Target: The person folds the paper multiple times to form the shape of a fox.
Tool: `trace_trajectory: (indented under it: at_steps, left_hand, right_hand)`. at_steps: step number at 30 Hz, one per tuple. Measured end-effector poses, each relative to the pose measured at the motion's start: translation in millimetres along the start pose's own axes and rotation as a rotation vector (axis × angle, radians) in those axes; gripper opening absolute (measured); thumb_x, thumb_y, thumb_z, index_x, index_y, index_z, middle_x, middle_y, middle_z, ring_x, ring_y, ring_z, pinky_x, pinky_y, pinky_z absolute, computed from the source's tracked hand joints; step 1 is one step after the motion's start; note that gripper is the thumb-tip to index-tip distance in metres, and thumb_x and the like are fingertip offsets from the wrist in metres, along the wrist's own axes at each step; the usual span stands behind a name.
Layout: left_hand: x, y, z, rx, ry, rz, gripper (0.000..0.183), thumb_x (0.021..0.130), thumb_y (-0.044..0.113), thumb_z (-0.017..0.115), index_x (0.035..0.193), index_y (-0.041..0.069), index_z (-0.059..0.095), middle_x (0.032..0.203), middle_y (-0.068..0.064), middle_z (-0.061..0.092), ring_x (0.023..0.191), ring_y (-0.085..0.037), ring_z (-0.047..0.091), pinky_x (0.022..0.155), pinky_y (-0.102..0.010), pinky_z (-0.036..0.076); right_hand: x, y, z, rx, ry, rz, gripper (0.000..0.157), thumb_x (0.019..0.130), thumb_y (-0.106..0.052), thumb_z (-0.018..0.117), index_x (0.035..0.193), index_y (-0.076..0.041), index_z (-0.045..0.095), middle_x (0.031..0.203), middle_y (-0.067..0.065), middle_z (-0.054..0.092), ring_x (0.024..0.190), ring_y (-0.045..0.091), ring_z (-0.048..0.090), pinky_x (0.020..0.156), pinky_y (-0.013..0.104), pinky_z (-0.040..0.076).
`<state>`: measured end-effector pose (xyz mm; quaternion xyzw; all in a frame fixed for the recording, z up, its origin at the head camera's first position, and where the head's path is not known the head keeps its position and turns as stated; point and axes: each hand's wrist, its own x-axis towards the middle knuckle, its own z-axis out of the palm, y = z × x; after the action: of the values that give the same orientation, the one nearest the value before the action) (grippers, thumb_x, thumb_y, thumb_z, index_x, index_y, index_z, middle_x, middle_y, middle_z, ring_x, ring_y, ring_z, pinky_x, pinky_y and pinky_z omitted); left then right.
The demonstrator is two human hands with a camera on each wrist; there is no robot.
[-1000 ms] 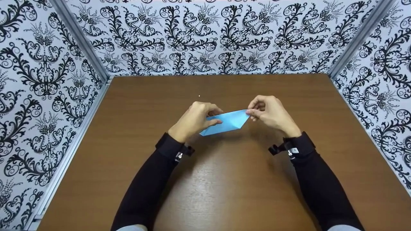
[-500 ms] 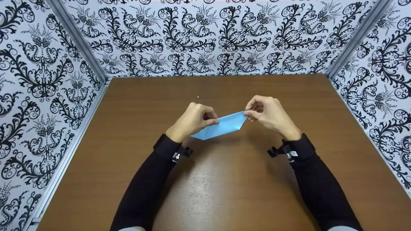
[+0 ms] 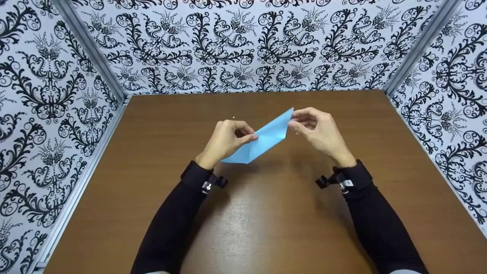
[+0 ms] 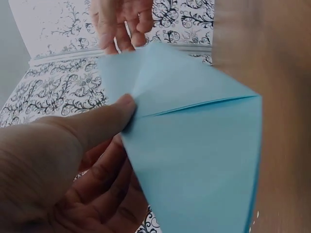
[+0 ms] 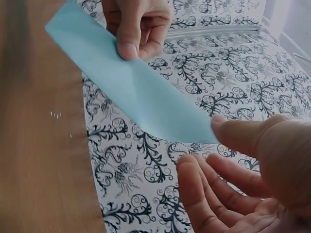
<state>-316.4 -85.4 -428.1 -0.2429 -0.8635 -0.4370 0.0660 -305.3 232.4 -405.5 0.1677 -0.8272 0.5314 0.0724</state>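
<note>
A folded sheet of light blue paper [image 3: 271, 131] is held above the table, slanting up to the right in the head view. My left hand [image 3: 225, 140] pinches its upper edge between thumb and fingers. A crease and a narrow slit between folded layers show on the paper [image 4: 194, 150] in the left wrist view. At the paper's raised right end is my right hand [image 3: 322, 130]. In the right wrist view, the thumb of that hand [image 5: 252, 170] lies at the paper's corner, touching or nearly so, while its fingers are spread loosely apart from the sheet.
Beneath the hands is a brown wooden table [image 3: 243, 220]. Patterned black-and-white panels [image 3: 228, 49] stand behind it and on both sides, joined by grey metal posts [image 3: 91, 49]. A tiny white speck [image 3: 233, 117] lies on the table beyond the left hand.
The paper's right end has swung upward and its left end shows more. My right fingers have loosened from the pinch at that corner. The left hand has shifted slightly left.
</note>
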Motion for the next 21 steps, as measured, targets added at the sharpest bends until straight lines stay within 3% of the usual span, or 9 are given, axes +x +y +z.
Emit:
trace_trajectory:
  at_steps: [4, 9, 16, 21]
  left_hand:
    - [-0.9, 1.7, 3.8, -0.05, 0.093, -0.026, 0.015, 0.105, 0.027, 0.093, 0.106, 0.013, 0.093, 0.096, -0.007, 0.09, 0.078, -0.01, 0.073, 0.072, -0.019, 0.055]
    - [1.1, 5.0, 9.1, -0.162, 0.174, -0.064, 0.012, 0.104, 0.026, 0.095, 0.105, 0.014, 0.093, 0.096, -0.006, 0.09, 0.078, -0.007, 0.07, 0.072, -0.019, 0.053]
    - [-0.4, 10.8, 16.7, -0.374, 0.236, -0.092, 0.013, 0.105, 0.024, 0.093, 0.109, 0.012, 0.093, 0.097, -0.006, 0.089, 0.083, -0.008, 0.074, 0.073, -0.022, 0.055]
    - [-0.7, 16.9, 23.5, -0.459, 0.259, -0.102, 0.013, 0.105, 0.019, 0.093, 0.11, 0.006, 0.091, 0.099, -0.009, 0.089, 0.084, -0.007, 0.075, 0.074, -0.022, 0.057]
  right_hand:
    - [1.0, 3.0, 5.7, 0.113, 0.005, 0.004, 0.036, 0.112, -0.013, 0.083, 0.143, 0.004, 0.077, 0.132, 0.026, 0.082, 0.098, 0.009, 0.084, 0.094, 0.025, 0.071]
    - [0.8, 2.3, 16.8, 0.243, 0.019, 0.055, 0.039, 0.114, -0.015, 0.081, 0.147, 0.005, 0.075, 0.133, 0.017, 0.083, 0.108, 0.012, 0.087, 0.101, 0.031, 0.072]
    - [0.6, 1.1, 28.8, 0.377, -0.022, 0.077, 0.04, 0.116, -0.01, 0.075, 0.149, 0.012, 0.071, 0.126, 0.009, 0.09, 0.106, 0.015, 0.09, 0.101, 0.035, 0.073]
    - [-0.5, -3.3, 34.3, 0.447, -0.005, 0.086, 0.037, 0.116, -0.008, 0.075, 0.146, 0.014, 0.072, 0.115, 0.004, 0.093, 0.103, 0.019, 0.092, 0.101, 0.042, 0.074]
